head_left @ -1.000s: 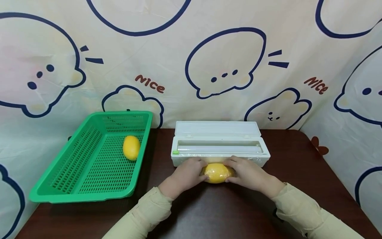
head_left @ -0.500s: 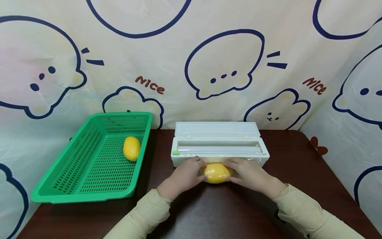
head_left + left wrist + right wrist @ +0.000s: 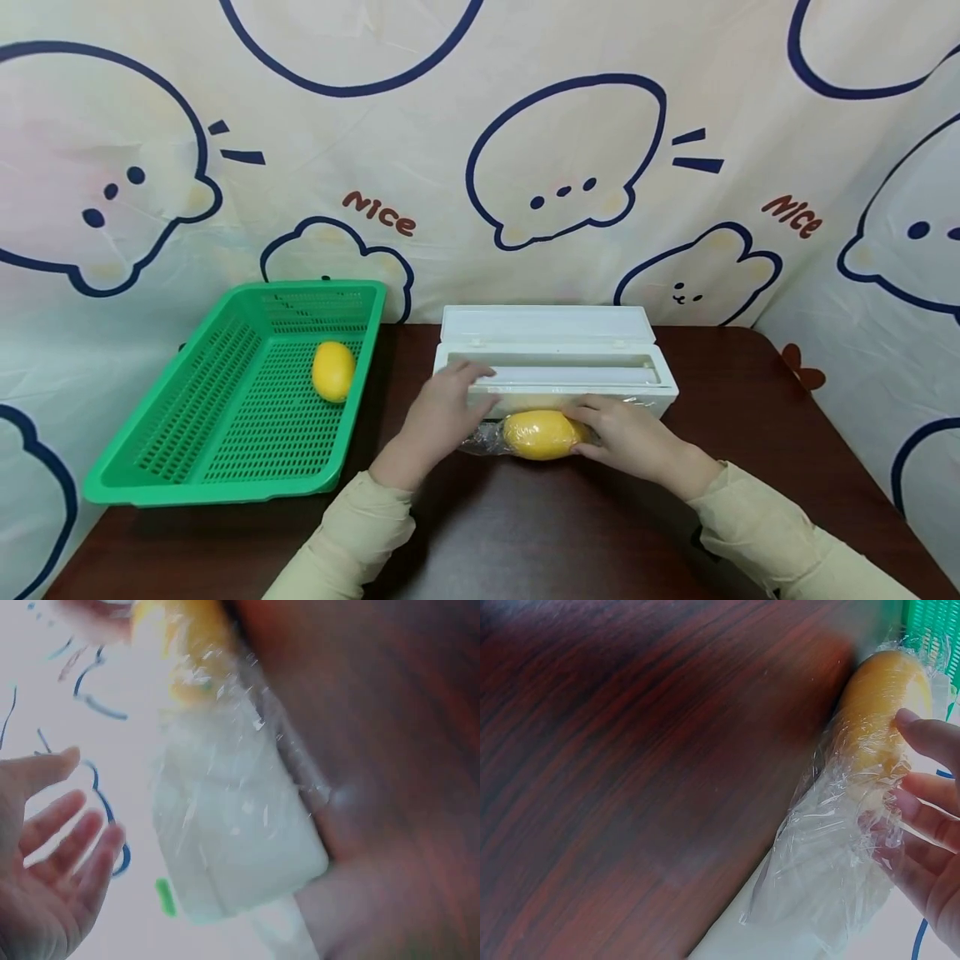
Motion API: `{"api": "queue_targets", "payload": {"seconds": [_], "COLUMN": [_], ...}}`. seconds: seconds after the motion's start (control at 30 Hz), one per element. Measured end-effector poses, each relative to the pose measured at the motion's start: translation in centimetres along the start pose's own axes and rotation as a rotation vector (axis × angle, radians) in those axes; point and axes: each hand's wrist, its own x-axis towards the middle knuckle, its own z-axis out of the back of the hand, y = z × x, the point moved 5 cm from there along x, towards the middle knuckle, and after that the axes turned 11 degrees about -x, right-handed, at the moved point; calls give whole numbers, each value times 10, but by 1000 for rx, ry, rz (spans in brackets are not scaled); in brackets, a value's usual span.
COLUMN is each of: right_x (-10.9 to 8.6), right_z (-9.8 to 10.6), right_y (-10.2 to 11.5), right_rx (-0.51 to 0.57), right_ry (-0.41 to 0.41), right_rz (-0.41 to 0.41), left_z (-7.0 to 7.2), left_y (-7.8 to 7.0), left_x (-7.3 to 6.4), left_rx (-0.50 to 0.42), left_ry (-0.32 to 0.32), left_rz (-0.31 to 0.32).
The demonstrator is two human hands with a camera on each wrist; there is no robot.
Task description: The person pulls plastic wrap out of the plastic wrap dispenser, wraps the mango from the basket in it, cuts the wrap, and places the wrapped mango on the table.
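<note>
A yellow lemon (image 3: 542,435), wrapped in clear cling film (image 3: 483,439), is in front of the white cling film box (image 3: 660,404). My right hand (image 3: 628,437) holds the lemon's right end, thumb and fingers against the wrap, as the right wrist view shows with the lemon (image 3: 881,697) and crinkled film (image 3: 810,862). Off the lemon, my left hand (image 3: 442,408) hovers by the box's left front corner with its fingers spread and nothing in them. In the left wrist view, a green slider (image 3: 165,897) shows on the box near this hand (image 3: 52,855).
To the left stands a green basket (image 3: 341,450) with a second lemon (image 3: 332,372) inside. The box's lid (image 3: 547,323) is raised at the back, exposing the film roll (image 3: 570,375). A printed cloth (image 3: 435,167) hangs behind the dark wooden table (image 3: 525,533).
My left hand has let go of the lemon's left end and moved left and up to the box's corner, uncovering loose film. The right hand keeps its hold.
</note>
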Motion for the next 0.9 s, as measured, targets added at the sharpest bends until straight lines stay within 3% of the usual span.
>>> {"api": "queue_targets", "payload": {"seconds": [0.07,0.13,0.33,0.43,0.9], "right_x": [0,1,4,6,10], "right_z": [0,1,2,3,5], "right_y": [0,1,1,2,0], "right_rx": [-7,-16,-18,-17,10], "right_ry": [0,5,33,39,88], "right_rz": [3,6,13,23,2], "left_z": [10,16,19,17,11], "left_y": [3,6,22,29,46], "left_x": [1,1,-1,-3,-3], "left_rx": [-2,-8,-46,-53,-96], "left_ry": [-85,-126,-88,-66,-34], "left_rz": [38,88,336,406,423]}}
